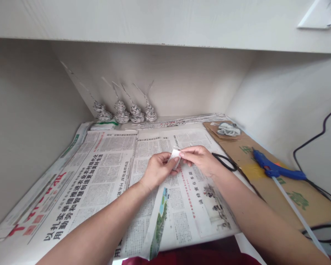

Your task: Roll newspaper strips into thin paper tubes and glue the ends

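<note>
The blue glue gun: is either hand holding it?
No, the glue gun lies on cardboard while the left hand and right hand hold white paper.

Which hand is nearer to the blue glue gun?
Right. The right hand is to the left of the blue glue gun; the left hand is farther left, past the right one.

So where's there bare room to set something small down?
Mainly the newspaper left of the left hand, up to the gourd-shaped paper coils at the back. A smaller free patch is the cardboard between the crumpled wad and the blue glue gun. Crowded: the back, with coils and paper rods, and the far right, with cords.
</note>
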Motion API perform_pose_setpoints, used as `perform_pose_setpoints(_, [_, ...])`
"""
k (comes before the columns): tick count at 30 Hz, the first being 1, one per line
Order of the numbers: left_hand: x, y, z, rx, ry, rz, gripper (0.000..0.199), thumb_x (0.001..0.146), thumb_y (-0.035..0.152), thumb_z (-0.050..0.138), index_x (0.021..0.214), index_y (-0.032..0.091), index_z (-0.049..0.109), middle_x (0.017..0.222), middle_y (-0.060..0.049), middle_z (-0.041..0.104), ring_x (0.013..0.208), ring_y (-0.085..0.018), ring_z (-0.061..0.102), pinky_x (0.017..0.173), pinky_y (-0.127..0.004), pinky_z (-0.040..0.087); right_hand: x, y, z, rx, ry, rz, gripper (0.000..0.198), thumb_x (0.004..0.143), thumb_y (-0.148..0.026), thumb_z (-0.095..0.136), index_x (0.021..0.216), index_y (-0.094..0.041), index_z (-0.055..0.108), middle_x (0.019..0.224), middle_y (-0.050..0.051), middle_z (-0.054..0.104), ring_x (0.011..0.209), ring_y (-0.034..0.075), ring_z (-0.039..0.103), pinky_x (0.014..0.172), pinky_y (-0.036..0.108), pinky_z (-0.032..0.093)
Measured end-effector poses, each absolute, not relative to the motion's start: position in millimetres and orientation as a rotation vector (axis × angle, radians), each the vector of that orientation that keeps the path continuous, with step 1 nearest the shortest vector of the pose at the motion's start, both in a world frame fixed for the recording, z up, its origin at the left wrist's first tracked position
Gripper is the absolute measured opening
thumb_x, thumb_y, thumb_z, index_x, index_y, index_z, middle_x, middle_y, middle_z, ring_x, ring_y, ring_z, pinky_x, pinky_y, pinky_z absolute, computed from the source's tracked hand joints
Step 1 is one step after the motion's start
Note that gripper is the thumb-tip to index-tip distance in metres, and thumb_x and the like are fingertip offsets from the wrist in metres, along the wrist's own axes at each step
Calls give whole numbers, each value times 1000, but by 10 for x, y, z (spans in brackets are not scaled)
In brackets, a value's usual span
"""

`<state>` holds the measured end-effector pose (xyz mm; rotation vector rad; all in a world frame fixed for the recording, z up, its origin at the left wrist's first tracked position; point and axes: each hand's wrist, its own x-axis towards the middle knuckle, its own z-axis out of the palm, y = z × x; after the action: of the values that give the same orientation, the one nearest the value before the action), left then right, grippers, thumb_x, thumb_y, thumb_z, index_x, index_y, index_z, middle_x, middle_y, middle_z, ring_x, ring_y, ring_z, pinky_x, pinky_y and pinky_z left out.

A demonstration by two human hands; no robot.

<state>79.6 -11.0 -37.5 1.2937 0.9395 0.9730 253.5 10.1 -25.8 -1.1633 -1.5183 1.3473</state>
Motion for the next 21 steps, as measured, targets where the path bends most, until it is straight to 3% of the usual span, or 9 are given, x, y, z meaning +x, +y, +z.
perform_pose_setpoints(17, [818,-131,-392,1310,942,932,23,77,37,62,80,15,65,79,-9,68,70,-18,65,63,-30,54,2427,92,-281,-1166,-1328,1373,26,65,-40,74,73,-16,70,54,0,56,45,8,40,40,23,26])
perform_pose_setpoints(21, [818,-130,-441,1344,975,945,20,73,34,66,80,16,65,74,-6,68,66,-18,65,57,-27,51,2410,73,-271,-1173,-1294,1379,26,62,-40,76,67,-16,67,51,-3,52,43,6,38,40,22,25])
